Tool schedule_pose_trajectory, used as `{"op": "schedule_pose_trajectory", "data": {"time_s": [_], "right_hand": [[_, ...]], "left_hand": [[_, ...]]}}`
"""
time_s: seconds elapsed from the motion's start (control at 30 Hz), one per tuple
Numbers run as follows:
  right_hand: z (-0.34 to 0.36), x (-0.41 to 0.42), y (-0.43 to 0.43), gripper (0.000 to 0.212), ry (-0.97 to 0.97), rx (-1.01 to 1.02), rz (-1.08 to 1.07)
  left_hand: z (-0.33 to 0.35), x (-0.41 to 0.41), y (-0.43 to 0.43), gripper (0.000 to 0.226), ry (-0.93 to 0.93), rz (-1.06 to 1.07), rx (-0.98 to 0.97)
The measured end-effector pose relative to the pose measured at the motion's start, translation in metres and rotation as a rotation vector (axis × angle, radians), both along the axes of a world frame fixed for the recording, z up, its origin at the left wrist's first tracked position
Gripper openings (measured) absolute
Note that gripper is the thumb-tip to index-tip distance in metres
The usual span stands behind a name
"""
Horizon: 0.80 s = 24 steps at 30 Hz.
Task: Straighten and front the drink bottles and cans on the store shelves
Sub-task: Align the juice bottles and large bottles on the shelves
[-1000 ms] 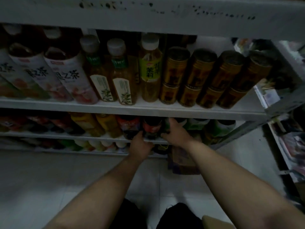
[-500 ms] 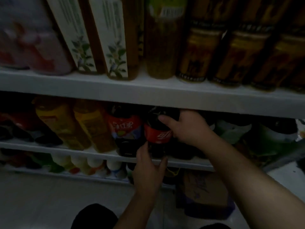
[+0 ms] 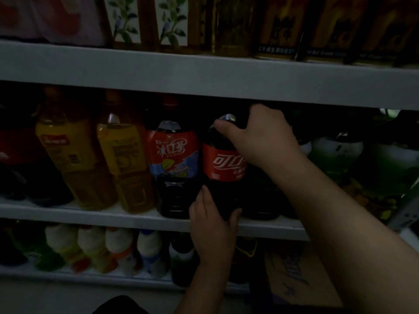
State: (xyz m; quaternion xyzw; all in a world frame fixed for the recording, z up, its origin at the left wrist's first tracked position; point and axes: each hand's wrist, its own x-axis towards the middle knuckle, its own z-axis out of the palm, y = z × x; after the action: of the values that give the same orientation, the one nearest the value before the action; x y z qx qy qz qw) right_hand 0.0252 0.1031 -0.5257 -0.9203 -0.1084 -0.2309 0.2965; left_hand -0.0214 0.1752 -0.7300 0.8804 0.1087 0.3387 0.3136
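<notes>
On the middle shelf (image 3: 90, 215), at its front edge, the cola bottle (image 3: 223, 165) is clasped at the shoulder by the right hand (image 3: 260, 137) and at the base by the left hand (image 3: 212, 223). Fronting is judged underway; next, its label should be squared beside the iced-tea bottle (image 3: 172, 152).

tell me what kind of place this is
Most likely a small shop's drinks section: white tiered shelves packed with labelled bottles, like the cola bottle, and gold cans lined up above.
</notes>
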Motion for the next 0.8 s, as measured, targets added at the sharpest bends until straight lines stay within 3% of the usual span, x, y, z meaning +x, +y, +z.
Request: {"op": "schedule_pose_trajectory", "data": {"time_s": [0.1, 0.27, 0.5, 0.63, 0.8], "right_hand": [[0.002, -0.002, 0.000, 0.044, 0.017, 0.015, 0.016], [0.006, 0.005, -0.009, 0.044, 0.206, 0.065, 0.160], [-0.004, 0.003, -0.002, 0.056, -0.032, 0.041, 0.044], [-0.010, -0.001, 0.004, 0.065, -0.068, 0.048, -0.029], [-0.017, -0.001, 0.007, 0.067, -0.111, -0.029, -0.091]], "left_hand": [[0.001, 0.001, 0.000, 0.101, 0.001, -0.007, -0.002], [-0.005, 0.000, -0.004, 0.090, -0.102, -0.017, -0.022], [-0.019, 0.000, 0.004, 0.076, -0.108, -0.042, 0.068], [-0.019, -0.003, 0.008, 0.074, -0.094, -0.053, 0.111], [-0.008, -0.003, 0.004, 0.082, -0.026, -0.072, 0.000]]}}
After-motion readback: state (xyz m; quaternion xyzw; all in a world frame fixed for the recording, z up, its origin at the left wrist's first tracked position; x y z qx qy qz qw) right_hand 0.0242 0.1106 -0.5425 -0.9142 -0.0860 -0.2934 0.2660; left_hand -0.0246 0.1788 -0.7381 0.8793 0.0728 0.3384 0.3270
